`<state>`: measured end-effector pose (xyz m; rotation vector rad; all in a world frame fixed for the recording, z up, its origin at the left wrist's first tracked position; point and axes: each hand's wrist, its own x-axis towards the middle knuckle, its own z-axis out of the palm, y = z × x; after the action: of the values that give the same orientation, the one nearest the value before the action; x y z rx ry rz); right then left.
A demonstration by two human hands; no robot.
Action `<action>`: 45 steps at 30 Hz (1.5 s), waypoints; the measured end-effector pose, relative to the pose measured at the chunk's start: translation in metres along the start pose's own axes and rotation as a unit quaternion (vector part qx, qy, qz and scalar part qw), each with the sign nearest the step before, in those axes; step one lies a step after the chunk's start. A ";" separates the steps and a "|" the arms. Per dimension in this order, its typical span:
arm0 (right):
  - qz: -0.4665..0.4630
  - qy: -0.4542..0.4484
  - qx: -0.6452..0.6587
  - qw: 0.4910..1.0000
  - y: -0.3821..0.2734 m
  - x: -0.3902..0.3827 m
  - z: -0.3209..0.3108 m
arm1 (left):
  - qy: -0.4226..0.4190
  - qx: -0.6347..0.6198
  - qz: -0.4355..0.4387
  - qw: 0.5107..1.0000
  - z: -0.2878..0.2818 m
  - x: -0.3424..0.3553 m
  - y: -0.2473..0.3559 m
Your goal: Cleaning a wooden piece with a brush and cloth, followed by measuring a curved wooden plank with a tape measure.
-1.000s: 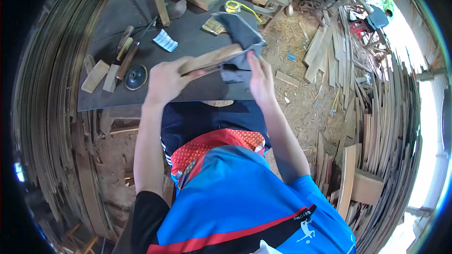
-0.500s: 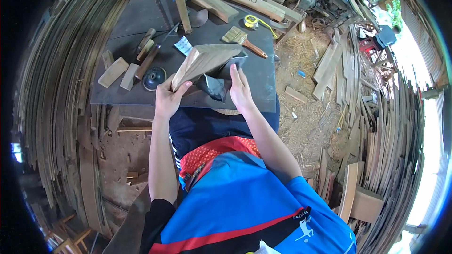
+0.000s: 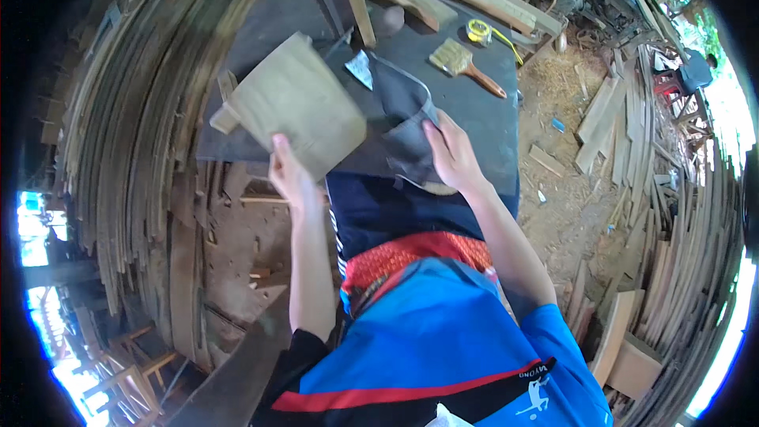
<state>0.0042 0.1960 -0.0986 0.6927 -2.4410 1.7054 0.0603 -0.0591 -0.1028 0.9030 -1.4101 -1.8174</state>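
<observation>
So the wooden board [image 3: 302, 99] is up in the air over the left part of the tabletop [image 3: 486, 130], broad face showing, and the left hand [image 3: 294, 178] has it pinched at the near edge, thumb on the face. The other fingers are kinda blurry and partly behind the wood, so I can't swear how far under they reach. Looks like solid stuff to me: stiff, some heft, pretty hard to break. Held by one edge like that, I'd expect the far end to want to dip, and dust could make it a bit slick, so a deep grip or both side edges would be safer. The dark gray sheet [image 3: 409, 138] is the total opposite: thin, light, floppy, creased. The right hand [image 3: 457, 156] has its fingers closed on the right edge, and the rest droops. I'd grab it flat and wide, since a crease probably tears first.
</observation>
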 end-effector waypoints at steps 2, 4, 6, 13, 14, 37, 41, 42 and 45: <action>-0.004 0.057 -0.034 0.998 0.032 -0.006 -0.014 | -0.015 0.048 0.044 0.998 -0.011 0.041 0.025; 0.022 0.086 -0.059 0.994 0.051 -0.016 -0.034 | -0.048 0.137 0.102 0.984 -0.015 0.088 0.053; 0.126 0.056 -0.025 0.990 0.053 -0.023 -0.040 | -0.058 0.236 0.113 0.963 -0.022 0.150 0.083; -0.006 0.069 -0.159 0.985 0.072 -0.032 -0.014 | -0.203 0.313 0.006 0.928 0.016 0.374 0.093; -0.015 0.062 -0.155 0.986 0.071 -0.031 -0.013 | -0.224 0.309 -0.023 0.924 0.020 0.404 0.085; 0.072 0.014 -0.177 0.981 0.065 -0.026 -0.011 | -0.280 0.584 0.175 0.741 0.114 0.470 0.017; 0.079 0.026 -0.185 0.979 0.071 -0.030 -0.008 | -0.266 0.645 0.241 0.675 0.124 0.421 0.016; 0.072 0.014 -0.173 0.982 0.068 -0.027 -0.004 | -0.263 0.641 0.325 0.644 0.098 0.425 0.010; 0.074 0.020 -0.180 0.981 0.069 -0.025 -0.007 | -0.321 0.610 0.365 0.626 0.106 0.355 0.021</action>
<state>-0.0027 0.2295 -0.1641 0.4377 -2.7238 1.2459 -0.2197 -0.3019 -0.1072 -0.0076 -2.9760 -0.2903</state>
